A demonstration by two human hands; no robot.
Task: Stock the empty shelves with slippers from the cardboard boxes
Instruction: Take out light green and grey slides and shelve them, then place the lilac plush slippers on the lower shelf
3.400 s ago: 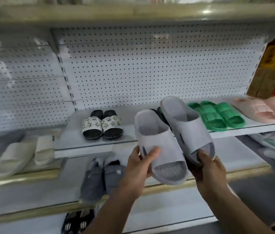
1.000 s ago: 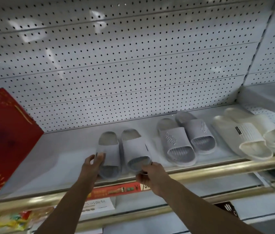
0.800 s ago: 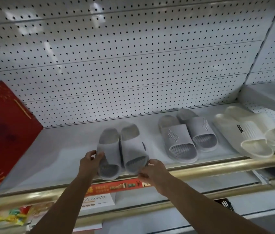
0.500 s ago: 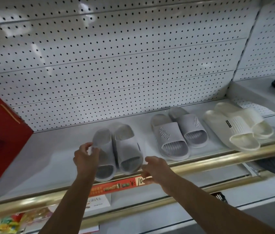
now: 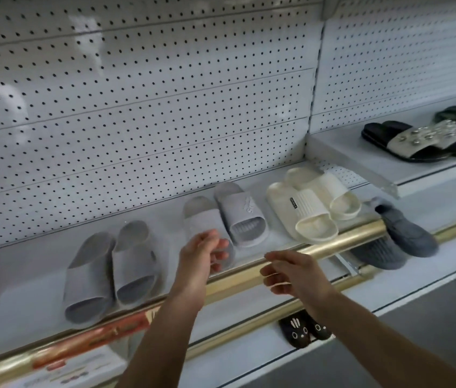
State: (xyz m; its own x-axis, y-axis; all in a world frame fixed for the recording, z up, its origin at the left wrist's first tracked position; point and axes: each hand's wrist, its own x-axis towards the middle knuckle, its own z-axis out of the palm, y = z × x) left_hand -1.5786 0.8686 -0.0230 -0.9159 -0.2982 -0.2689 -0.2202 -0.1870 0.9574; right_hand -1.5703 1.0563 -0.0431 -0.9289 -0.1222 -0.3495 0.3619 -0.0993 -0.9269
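Both of your hands are free and hold nothing. Your right hand (image 5: pixel 291 275) hangs nearest you, in front of the brass-coloured front rail (image 5: pixel 333 245), fingers loosely curled. Your left hand (image 5: pixel 204 253) reaches a little further in, over the shelf edge, its fingers relaxed and spread; motion blur makes it hard to say whether the fingertips brush the slipper behind them.

The pair of plain pale grey foam slides (image 5: pixel 112 273) lies to the left of your left hand, flat on the white metal shelf (image 5: pixel 11 298), the two touching side by side. Their long axes run front to back, open toes toward you at the rail and heels toward the white pegboard back panel (image 5: pixel 137 107). Your left hand is the nearer one to them. They look matte, thick-soled and soft, with a broad single strap, and seem already placed, so the next pair probably has to come from the boxes, which are out of view.

Just beyond your left hand sits a second grey pair of slides with a raised logo (image 5: pixel 238 217), partly hidden by your fingers. To the right of your right hand and further back lies a cream ribbed pair of slides (image 5: pixel 313 208), angled likewise.
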